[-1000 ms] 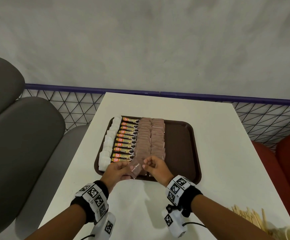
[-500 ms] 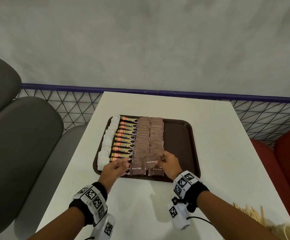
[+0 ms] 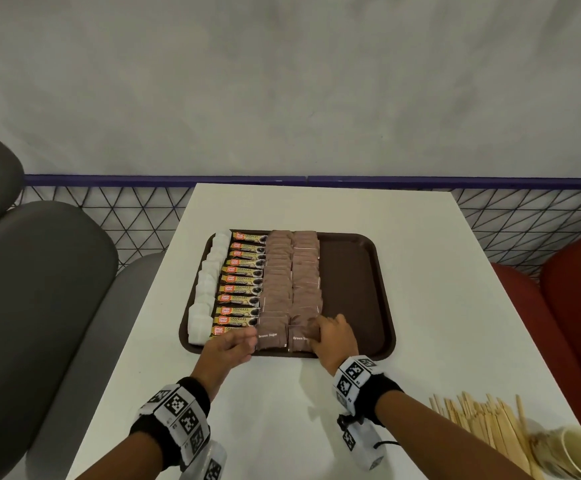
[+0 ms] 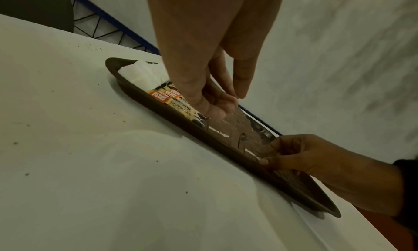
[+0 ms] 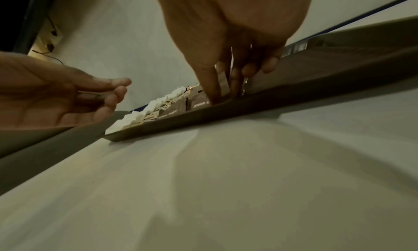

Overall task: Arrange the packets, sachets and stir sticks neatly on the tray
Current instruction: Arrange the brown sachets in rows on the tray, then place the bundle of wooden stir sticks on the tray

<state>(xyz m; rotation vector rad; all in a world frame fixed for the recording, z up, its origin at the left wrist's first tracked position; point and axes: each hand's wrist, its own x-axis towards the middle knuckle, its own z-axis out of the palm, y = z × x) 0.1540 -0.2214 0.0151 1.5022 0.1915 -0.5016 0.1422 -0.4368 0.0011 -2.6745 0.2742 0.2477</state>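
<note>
A brown tray point(image 3: 354, 289) holds a column of white sachets point(image 3: 206, 296), a column of coffee granule sticks point(image 3: 244, 289) and two columns of brown sugar sachets point(image 3: 292, 271). My right hand point(image 3: 320, 329) pinches the front sachet of the right column point(image 3: 299, 339) between thumb and fingers, as the left wrist view shows point(image 4: 270, 152). My left hand point(image 3: 247, 336) hovers with relaxed fingers beside the front sachet of the left column point(image 3: 271, 337), its thumb tip at that sachet's corner point(image 4: 228, 103). Wooden stir sticks point(image 3: 483, 420) lie on the table at the near right.
A paper cup point(image 3: 580, 452) lies beside the stir sticks at the table's near right corner. Grey seats point(image 3: 39, 289) stand on the left, a red seat point(image 3: 576, 289) on the right. The tray's right third is bare. A mesh railing runs behind the white table point(image 3: 316, 209).
A second ago both hands held a brown sugar sachet above the tray's front edge. It now lies at the front of the rows. My right hand shifted right, my left drew back left.
</note>
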